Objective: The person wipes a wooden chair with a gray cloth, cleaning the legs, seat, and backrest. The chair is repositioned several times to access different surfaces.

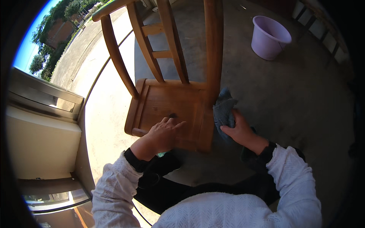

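A brown wooden chair (171, 98) stands before me, its slatted back rising toward the top of the view. My left hand (162, 132) rests on the chair seat near its front edge, fingers spread and holding nothing, beside a dark spot in the wood. On the right side of the seat, my right hand (239, 128) grips a grey-blue cloth (224, 112). The cloth is bunched and lies against or close by the seat's right edge; exact contact cannot be told.
A light purple plastic bucket (266, 42) stands on the concrete floor at the upper right. Slatted furniture (320, 25) is in the far right corner. A wall (42, 139) and a metal-framed opening lie to the left, with sunlit paving beyond.
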Tool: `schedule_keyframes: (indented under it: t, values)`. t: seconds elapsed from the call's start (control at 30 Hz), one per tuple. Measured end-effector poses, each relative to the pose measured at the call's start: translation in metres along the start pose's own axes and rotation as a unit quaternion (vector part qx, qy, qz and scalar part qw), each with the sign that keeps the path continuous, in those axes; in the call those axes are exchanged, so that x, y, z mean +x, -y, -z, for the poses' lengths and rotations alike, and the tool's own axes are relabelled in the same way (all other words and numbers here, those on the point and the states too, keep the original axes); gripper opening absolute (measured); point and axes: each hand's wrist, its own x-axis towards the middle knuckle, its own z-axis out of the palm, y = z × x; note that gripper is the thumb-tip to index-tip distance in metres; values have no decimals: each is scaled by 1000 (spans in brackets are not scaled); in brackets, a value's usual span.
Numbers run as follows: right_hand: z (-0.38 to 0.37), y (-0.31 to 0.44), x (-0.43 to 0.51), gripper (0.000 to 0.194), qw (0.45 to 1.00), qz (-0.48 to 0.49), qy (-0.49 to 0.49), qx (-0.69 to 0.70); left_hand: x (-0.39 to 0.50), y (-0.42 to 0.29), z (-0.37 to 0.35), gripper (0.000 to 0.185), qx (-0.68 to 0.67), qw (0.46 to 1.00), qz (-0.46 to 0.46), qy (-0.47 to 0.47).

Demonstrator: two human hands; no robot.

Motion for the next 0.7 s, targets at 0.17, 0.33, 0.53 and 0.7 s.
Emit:
schedule_keyframes:
  t: [0.17, 0.33, 0.53, 0.7]
  values:
    - [9, 69, -15, 50, 993, -30, 104, 53, -9, 11, -46, 61, -65, 991, 12, -112]
    - [9, 164, 2, 41, 995, -50, 77, 34, 9, 61, -71, 50, -5, 935, 83, -346]
    - [-9, 214, 72, 48, 980, 183, -67, 45, 17, 94, -91, 37, -86, 871, 129, -466]
    - [-33, 191, 175, 45, 950, 288, -123, -1, 17, 90, -91, 37, -99, 858, 147, -483]
